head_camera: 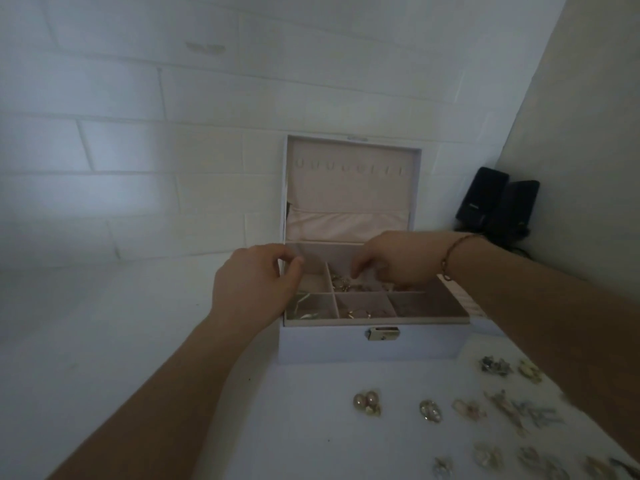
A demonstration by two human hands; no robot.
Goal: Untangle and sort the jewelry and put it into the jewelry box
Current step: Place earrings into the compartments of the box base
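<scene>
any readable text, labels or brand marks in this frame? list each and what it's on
None can be read.
Left black speaker: small pale mark on its front, too blurred to read.
White brick wall: faint smudged mark, not legible as text.
Jewelry box: no lettering visible.

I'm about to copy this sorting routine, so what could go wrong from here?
The right hand reaches into the jewelry box compartment already holding gold pieces, so they might re-tangle. The right forearm passes over the loose earrings on the table and could sweep some off. The dim light may cause mis-sorting.
</scene>
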